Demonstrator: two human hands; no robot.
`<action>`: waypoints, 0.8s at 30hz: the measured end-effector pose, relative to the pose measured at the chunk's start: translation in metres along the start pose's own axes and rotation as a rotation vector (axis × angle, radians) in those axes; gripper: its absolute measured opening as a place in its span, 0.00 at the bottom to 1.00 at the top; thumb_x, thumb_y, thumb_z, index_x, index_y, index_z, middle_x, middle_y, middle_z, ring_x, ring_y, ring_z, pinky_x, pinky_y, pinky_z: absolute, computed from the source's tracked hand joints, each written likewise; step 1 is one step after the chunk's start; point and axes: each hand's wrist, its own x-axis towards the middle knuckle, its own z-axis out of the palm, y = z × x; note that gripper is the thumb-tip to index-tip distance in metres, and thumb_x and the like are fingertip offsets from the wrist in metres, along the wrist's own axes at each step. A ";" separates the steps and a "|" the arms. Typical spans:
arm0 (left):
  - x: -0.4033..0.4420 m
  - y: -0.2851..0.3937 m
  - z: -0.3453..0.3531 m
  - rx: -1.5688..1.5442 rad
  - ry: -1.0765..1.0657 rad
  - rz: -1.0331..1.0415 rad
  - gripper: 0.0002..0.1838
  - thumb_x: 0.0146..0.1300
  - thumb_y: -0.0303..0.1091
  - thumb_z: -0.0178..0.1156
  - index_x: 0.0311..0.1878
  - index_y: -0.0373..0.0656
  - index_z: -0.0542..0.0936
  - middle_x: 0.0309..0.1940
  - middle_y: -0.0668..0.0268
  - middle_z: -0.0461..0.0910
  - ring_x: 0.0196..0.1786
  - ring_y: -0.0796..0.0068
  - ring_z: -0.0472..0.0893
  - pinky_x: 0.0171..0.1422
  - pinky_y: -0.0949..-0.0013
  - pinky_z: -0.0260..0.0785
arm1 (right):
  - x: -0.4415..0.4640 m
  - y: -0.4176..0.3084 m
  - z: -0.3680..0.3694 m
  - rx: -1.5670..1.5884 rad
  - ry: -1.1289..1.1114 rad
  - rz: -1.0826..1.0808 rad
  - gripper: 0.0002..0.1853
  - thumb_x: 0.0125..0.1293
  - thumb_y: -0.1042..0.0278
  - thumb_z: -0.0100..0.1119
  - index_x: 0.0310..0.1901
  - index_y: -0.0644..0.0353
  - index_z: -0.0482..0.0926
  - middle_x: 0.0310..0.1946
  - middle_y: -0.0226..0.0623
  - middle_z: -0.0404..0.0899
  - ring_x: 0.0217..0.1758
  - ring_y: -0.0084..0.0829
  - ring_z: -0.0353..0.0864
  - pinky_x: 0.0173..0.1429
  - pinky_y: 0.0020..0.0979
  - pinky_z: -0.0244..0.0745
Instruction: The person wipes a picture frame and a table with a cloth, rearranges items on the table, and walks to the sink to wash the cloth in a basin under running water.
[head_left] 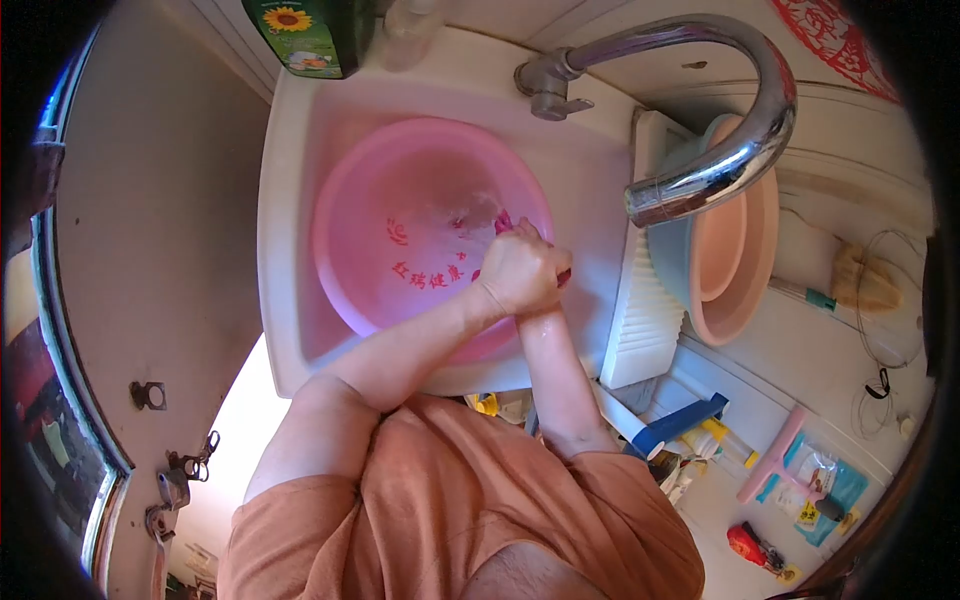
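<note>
My left hand [518, 272] is closed around a wet magenta cloth [503, 222]. My right hand [541, 311] comes up under it from the right and is mostly hidden. The two hands press together, and the right one also seems wrapped round the cloth, whose darker bits poke out at both sides of the fists. Both are over the right part of a pink basin [345, 285] holding water and printed with red characters. The basin sits inside a white sink [592, 200].
A chrome faucet [775, 110] arches over the sink's right side. Beside the ribbed washboard [645, 310] stand nested basins [758, 235]. A green bottle [310, 40] is at the back left corner. A pink squeegee [772, 455] and a blue packet [838, 480] are at the lower right.
</note>
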 end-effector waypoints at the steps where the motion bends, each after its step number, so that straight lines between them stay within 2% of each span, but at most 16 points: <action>1: 0.006 -0.005 -0.001 -0.018 0.013 -0.026 0.07 0.40 0.39 0.59 0.17 0.49 0.76 0.16 0.62 0.75 0.21 0.59 0.77 0.25 0.58 0.69 | 0.002 0.001 -0.001 0.018 -0.004 0.022 0.19 0.67 0.52 0.39 0.54 0.53 0.66 0.51 0.33 0.70 0.55 0.32 0.69 0.58 0.36 0.66; 4: 0.030 -0.038 -0.013 0.064 -0.019 -0.182 0.13 0.48 0.48 0.56 0.21 0.50 0.79 0.17 0.63 0.76 0.22 0.57 0.77 0.26 0.57 0.69 | 0.002 0.010 0.008 0.063 0.052 0.046 0.20 0.68 0.52 0.36 0.56 0.52 0.65 0.53 0.33 0.69 0.58 0.33 0.68 0.60 0.38 0.65; 5: 0.038 -0.056 -0.024 0.123 -0.054 -0.243 0.14 0.50 0.49 0.54 0.22 0.51 0.80 0.18 0.63 0.76 0.24 0.57 0.77 0.27 0.57 0.69 | 0.005 0.012 0.018 -0.048 0.171 -0.056 0.20 0.68 0.53 0.35 0.57 0.52 0.65 0.54 0.33 0.68 0.58 0.32 0.67 0.60 0.38 0.64; 6: 0.039 -0.074 -0.029 0.189 -0.030 -0.143 0.14 0.51 0.48 0.55 0.22 0.49 0.79 0.20 0.62 0.77 0.27 0.58 0.78 0.30 0.58 0.69 | 0.006 0.016 0.021 -0.154 0.299 -0.158 0.20 0.69 0.53 0.34 0.57 0.53 0.64 0.55 0.33 0.68 0.58 0.32 0.67 0.60 0.38 0.64; 7: 0.035 -0.087 -0.034 0.255 -0.012 -0.037 0.13 0.51 0.46 0.56 0.23 0.47 0.79 0.22 0.61 0.78 0.30 0.60 0.79 0.33 0.58 0.70 | 0.014 0.008 0.002 -0.153 0.181 -0.196 0.19 0.68 0.60 0.39 0.60 0.48 0.62 0.54 0.32 0.68 0.60 0.32 0.65 0.63 0.40 0.59; 10: 0.012 -0.106 -0.064 0.411 0.083 0.230 0.15 0.52 0.48 0.57 0.27 0.46 0.80 0.30 0.60 0.78 0.38 0.58 0.78 0.40 0.57 0.70 | 0.017 -0.007 -0.042 -0.549 0.318 -0.399 0.22 0.65 0.66 0.45 0.61 0.44 0.59 0.55 0.32 0.66 0.62 0.33 0.62 0.63 0.47 0.55; 11: 0.007 -0.117 -0.068 0.395 -0.149 0.049 0.14 0.52 0.47 0.57 0.31 0.46 0.79 0.34 0.59 0.77 0.40 0.57 0.77 0.43 0.57 0.69 | 0.020 -0.009 -0.064 -0.590 0.416 -0.330 0.27 0.63 0.68 0.49 0.62 0.41 0.56 0.55 0.34 0.63 0.60 0.36 0.62 0.57 0.52 0.56; 13: -0.001 -0.145 -0.063 0.347 -0.611 -0.320 0.15 0.52 0.47 0.57 0.38 0.47 0.79 0.41 0.58 0.76 0.45 0.55 0.75 0.48 0.56 0.67 | 0.019 -0.004 -0.066 -0.633 0.567 -0.285 0.27 0.62 0.67 0.50 0.62 0.41 0.55 0.55 0.36 0.63 0.57 0.38 0.63 0.55 0.52 0.57; 14: -0.005 -0.157 -0.057 0.340 -0.509 -0.334 0.16 0.52 0.45 0.57 0.41 0.47 0.78 0.44 0.57 0.74 0.47 0.55 0.75 0.50 0.56 0.67 | 0.019 0.000 -0.066 -0.653 0.646 -0.261 0.28 0.62 0.66 0.50 0.63 0.42 0.55 0.55 0.37 0.62 0.56 0.39 0.63 0.54 0.52 0.57; 16: -0.009 -0.181 -0.034 0.319 -0.295 -0.359 0.20 0.51 0.42 0.58 0.47 0.47 0.75 0.50 0.55 0.72 0.51 0.55 0.73 0.53 0.57 0.66 | 0.030 0.012 -0.090 -0.536 0.618 -0.203 0.27 0.61 0.63 0.52 0.62 0.41 0.56 0.55 0.40 0.62 0.56 0.43 0.62 0.54 0.54 0.58; 18: -0.021 -0.213 0.021 0.243 -0.072 -0.386 0.22 0.49 0.39 0.60 0.49 0.47 0.73 0.50 0.53 0.72 0.51 0.57 0.73 0.54 0.58 0.66 | 0.040 0.018 -0.096 -0.424 0.606 -0.116 0.25 0.61 0.61 0.52 0.60 0.42 0.59 0.55 0.40 0.62 0.57 0.42 0.63 0.53 0.55 0.60; 19: -0.030 -0.227 0.048 0.203 0.038 -0.403 0.23 0.48 0.38 0.60 0.50 0.46 0.73 0.49 0.53 0.73 0.51 0.58 0.73 0.54 0.59 0.66 | 0.042 0.016 -0.095 -0.385 0.587 -0.060 0.24 0.61 0.57 0.52 0.58 0.43 0.60 0.52 0.38 0.64 0.52 0.40 0.66 0.49 0.53 0.63; 21: -0.039 -0.224 0.096 -0.337 -0.159 -0.519 0.23 0.44 0.35 0.62 0.48 0.46 0.74 0.45 0.53 0.75 0.50 0.59 0.75 0.51 0.61 0.68 | 0.052 0.008 -0.092 -0.312 0.544 0.054 0.24 0.61 0.49 0.52 0.56 0.47 0.62 0.47 0.36 0.69 0.43 0.37 0.72 0.41 0.49 0.71; 22: -0.017 -0.124 0.023 -0.265 -0.279 -0.416 0.18 0.40 0.32 0.64 0.39 0.46 0.77 0.38 0.54 0.77 0.44 0.56 0.77 0.47 0.60 0.69 | 0.059 0.001 -0.094 -0.225 0.464 0.012 0.24 0.61 0.47 0.51 0.54 0.49 0.63 0.43 0.36 0.71 0.39 0.37 0.73 0.40 0.47 0.72; 23: -0.018 -0.098 0.024 -0.142 -0.198 -0.168 0.12 0.36 0.30 0.65 0.29 0.45 0.76 0.32 0.56 0.77 0.36 0.54 0.76 0.40 0.58 0.68 | 0.065 -0.009 -0.100 -0.132 0.388 -0.029 0.25 0.61 0.44 0.51 0.53 0.51 0.64 0.39 0.37 0.72 0.36 0.37 0.74 0.39 0.46 0.73; 24: -0.020 -0.074 0.021 -0.268 -0.213 -0.093 0.10 0.33 0.28 0.64 0.23 0.45 0.74 0.28 0.57 0.75 0.33 0.54 0.74 0.38 0.58 0.67 | 0.064 -0.015 -0.105 -0.038 0.314 -0.072 0.26 0.61 0.42 0.50 0.52 0.53 0.66 0.36 0.37 0.74 0.32 0.37 0.75 0.37 0.44 0.74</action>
